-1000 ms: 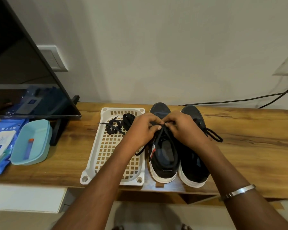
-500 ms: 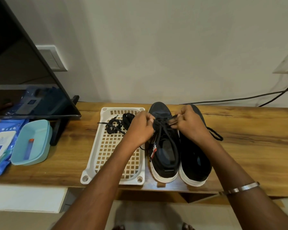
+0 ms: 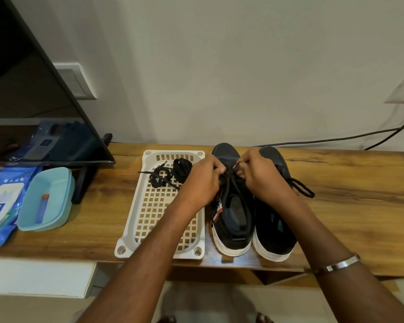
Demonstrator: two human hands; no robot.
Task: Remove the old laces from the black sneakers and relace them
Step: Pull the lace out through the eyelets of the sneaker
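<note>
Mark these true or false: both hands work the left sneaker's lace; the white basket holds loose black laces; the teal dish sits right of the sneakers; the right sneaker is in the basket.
1. Both hands, left hand and right hand, pinch the lace over the left sneaker: true.
2. The white basket holds loose black laces: true.
3. The teal dish sits right of the sneakers: false, it sits far left.
4. The right sneaker is in the basket: false, it stands on the wooden table.

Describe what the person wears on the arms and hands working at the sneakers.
Both forearms are bare, with no sleeves in view. The right arm carries a plain silver metal bangle at the wrist, smooth and narrow. The left hand and right hand are ungloved, and no rings or watch show on the fingers or wrists as far as the view lets me tell.
</note>
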